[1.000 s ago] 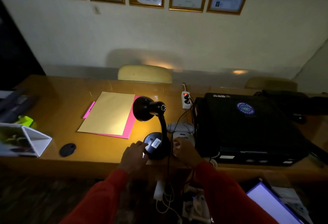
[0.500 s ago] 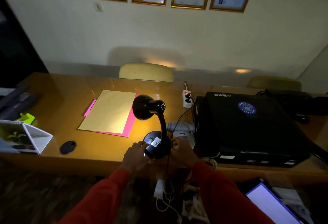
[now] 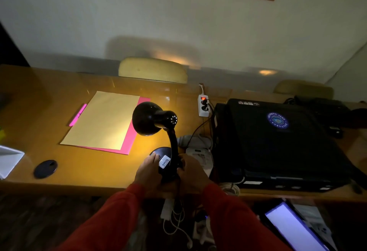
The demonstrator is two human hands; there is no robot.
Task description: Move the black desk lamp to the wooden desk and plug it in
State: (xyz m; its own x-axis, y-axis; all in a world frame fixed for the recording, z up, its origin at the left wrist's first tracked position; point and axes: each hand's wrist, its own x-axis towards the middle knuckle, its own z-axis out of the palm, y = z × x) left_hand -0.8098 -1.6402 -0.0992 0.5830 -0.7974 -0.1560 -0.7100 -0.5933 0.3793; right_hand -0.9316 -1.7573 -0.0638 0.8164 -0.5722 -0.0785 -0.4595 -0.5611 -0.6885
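Note:
The black desk lamp (image 3: 155, 119) stands lit on the wooden desk (image 3: 49, 95) near its front edge, shade turned left, casting a yellow glow. Its round base carries a white label. My left hand (image 3: 148, 171) grips the base's left side and my right hand (image 3: 191, 171) grips its right side by the neck. The lamp's black cord runs back to a white power strip (image 3: 203, 105) with a glowing red switch, where a black plug sits in a socket.
A tan envelope (image 3: 103, 119) lies on a pink folder with a pink pen beside it. A large black printer (image 3: 278, 143) fills the desk's right side. A black disc (image 3: 45, 168) and a white stand sit left. Chair backs rise behind; cables hang below.
Both hands have closed in around the lamp's base. The view has moved closer and dipped slightly. The lamp stays in about the same spot, still lit.

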